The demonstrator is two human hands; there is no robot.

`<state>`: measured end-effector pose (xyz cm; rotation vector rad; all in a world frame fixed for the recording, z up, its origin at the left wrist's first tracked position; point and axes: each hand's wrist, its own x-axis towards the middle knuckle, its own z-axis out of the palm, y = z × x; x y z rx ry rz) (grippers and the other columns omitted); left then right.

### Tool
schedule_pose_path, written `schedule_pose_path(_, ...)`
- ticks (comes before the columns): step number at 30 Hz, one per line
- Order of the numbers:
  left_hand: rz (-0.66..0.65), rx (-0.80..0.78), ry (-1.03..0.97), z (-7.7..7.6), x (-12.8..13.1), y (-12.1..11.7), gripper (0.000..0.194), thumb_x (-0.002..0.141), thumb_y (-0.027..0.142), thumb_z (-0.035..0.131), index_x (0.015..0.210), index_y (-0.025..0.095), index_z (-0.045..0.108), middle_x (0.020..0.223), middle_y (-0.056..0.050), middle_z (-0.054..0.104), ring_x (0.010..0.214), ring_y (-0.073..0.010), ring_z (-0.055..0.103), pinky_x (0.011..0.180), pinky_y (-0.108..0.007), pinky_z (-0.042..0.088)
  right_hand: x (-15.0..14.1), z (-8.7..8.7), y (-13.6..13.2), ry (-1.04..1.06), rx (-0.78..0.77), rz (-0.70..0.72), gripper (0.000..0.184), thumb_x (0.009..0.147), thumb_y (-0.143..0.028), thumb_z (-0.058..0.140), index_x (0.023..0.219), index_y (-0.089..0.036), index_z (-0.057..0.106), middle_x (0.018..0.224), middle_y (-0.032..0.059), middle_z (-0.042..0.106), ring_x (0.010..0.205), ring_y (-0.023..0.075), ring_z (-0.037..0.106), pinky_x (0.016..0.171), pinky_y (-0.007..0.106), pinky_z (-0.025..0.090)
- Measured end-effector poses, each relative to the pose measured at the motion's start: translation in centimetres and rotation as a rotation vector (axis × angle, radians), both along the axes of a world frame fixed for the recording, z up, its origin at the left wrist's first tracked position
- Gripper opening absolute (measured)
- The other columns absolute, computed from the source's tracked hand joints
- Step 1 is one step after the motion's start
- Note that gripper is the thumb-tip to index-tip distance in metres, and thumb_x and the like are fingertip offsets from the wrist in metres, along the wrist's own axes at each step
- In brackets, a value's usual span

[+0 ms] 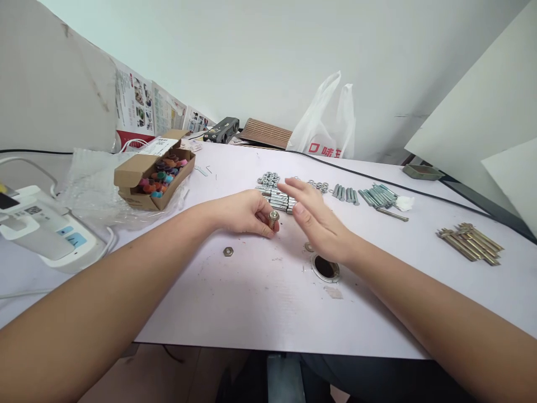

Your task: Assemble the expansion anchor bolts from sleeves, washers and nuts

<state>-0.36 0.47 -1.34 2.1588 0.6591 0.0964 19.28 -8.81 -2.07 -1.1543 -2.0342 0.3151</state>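
Note:
My left hand (249, 212) is closed around a brass-coloured bolt (273, 216), held upright with its end facing me. Close to its right, my right hand (316, 221) has its fingers stretched out and holds nothing. A loose hex nut (228, 252) lies nearer to me, left of the bolt. Under the right palm, a washer (309, 247) is partly hidden. Silver metal tubes (278, 199) lie in a row behind both hands, partly covered by them. Beyond these sits a cluster of nuts (268, 179).
Washers (319, 186), grey bolts (346, 193) and a bigger bolt pile (380, 196) line the back right. Gold-coloured bolt assemblies (470, 243) lie far right. A round table hole (325, 268) is near my right wrist. A cardboard box (155, 173) and power strip (46, 229) stand left.

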Motion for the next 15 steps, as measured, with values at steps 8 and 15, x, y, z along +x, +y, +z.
schedule_pose_path(8,0.031,-0.04,0.022,0.1,0.0,-0.1,0.029,0.068,0.036,0.072,0.09,0.017,0.074,0.076,-0.003,0.073,0.068,-0.0134,0.063,0.059,-0.021,0.047,0.6,0.1,0.2,0.262,0.196,-0.106,0.05,0.099,-0.036,0.034,0.058,-0.021,0.059,0.091,0.0053,0.069,0.101,0.021,0.059,0.097,0.044,0.042)
schedule_pose_path(15,0.131,0.104,0.041,0.6,0.7,-1.3,0.017,0.067,0.032,0.071,0.074,0.016,0.072,0.067,0.0,0.067,0.061,-0.0109,0.055,0.055,-0.021,0.041,-1.0,-0.7,0.4,-0.066,0.01,0.074,0.031,0.086,-0.033,0.058,0.114,-0.019,0.059,0.112,0.0074,0.066,0.097,0.021,0.06,0.087,0.038,0.046)
